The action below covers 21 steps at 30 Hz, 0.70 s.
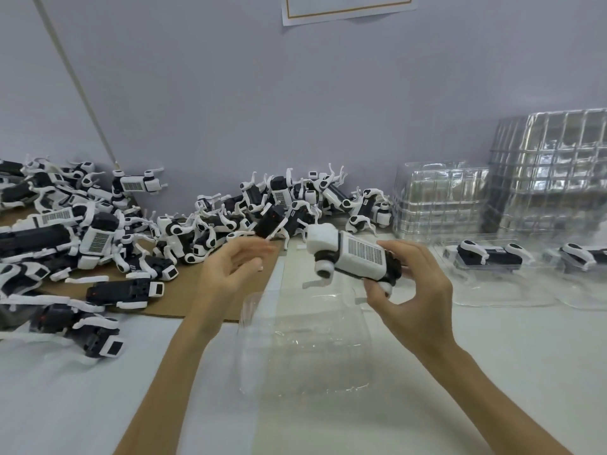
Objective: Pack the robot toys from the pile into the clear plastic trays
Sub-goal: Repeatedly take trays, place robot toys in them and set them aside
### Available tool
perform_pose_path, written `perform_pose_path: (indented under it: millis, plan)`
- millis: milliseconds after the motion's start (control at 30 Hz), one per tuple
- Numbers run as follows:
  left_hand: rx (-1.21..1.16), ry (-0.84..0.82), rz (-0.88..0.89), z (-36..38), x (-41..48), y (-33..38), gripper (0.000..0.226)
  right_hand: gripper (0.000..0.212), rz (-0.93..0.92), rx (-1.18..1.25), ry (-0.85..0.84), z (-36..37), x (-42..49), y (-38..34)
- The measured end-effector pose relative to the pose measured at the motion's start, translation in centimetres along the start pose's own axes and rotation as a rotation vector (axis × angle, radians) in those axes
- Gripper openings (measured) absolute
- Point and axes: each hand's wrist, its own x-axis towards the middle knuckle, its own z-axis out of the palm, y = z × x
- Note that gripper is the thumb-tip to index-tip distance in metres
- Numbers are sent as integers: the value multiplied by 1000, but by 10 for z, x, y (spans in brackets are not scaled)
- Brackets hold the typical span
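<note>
My right hand (417, 290) fingers clamp the robot dog toy (354, 257) above the empty clear tray (305, 349) — ready to seat it; left hand (230, 274) fingers apart, free.

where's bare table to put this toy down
Bare table lies front right, between the empty tray and the packed trays, and front left below the pile. Crowded: the pile and the tray stacks at the back.

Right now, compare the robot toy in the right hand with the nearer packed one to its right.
The held robot toy is in the air, gripped by the right hand; the packed robot toy lies in its clear tray. The held robot toy is tilted and shows a white labelled face; the packed robot toy lies level, black body showing. Both are black-and-white toys.
</note>
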Motion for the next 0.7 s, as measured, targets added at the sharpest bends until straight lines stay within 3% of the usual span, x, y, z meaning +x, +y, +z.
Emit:
perform_pose_path:
  millis: [67,200,300,500,700]
  plan:
    - [5,-2,-107,-7,-9,-19,37,41,75,40,8,-2,2,-1]
    - [17,-159,-289,-5,-17,-42,41,36,200,110,11,-1,3,-2]
    - [15,-137,-311,7,-19,-47,32,35,277,173,-6,3,3,-6]
    - [-34,-66,-330,27,-23,-49,34,39,429,231,-103,7,1,-14]
    - [-42,-49,-355,33,-21,-46,40,16,422,219,-232,10,-5,-15]
